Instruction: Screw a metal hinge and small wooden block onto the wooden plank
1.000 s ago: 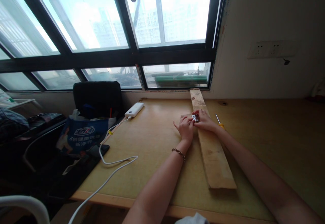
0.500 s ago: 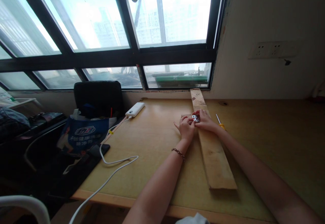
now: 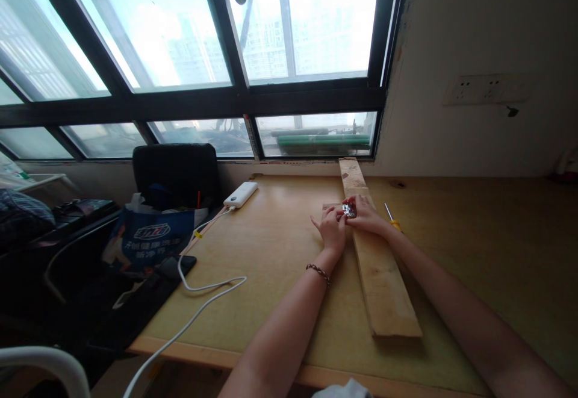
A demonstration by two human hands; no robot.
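Observation:
A small shiny metal hinge (image 3: 349, 210) with dark spots sits over the long wooden plank (image 3: 383, 289). My right hand (image 3: 365, 214) closes on its right side, fingers curled around the far and near edges. From the left, my left hand (image 3: 332, 226) pinches the hinge's left edge, its little finger sticking out. The fingertips of both hands nearly meet and cover part of the metal. A short piece of wood (image 3: 329, 206) shows just beyond my left fingers. Right of the plank lies a screwdriver (image 3: 394, 222) with a yellow handle, partly hidden by my right forearm.
The plank rests lengthwise on the wooden table (image 3: 271, 301), its far end near the window. A white power bank (image 3: 241, 195) with a white cable (image 3: 212, 289) lies at the left edge. Beyond that edge stand a black chair (image 3: 176, 166) and a blue bag (image 3: 144, 238).
The hinge has tilted slightly between my fingers and catches the light differently. Both hands stay in nearly the same place.

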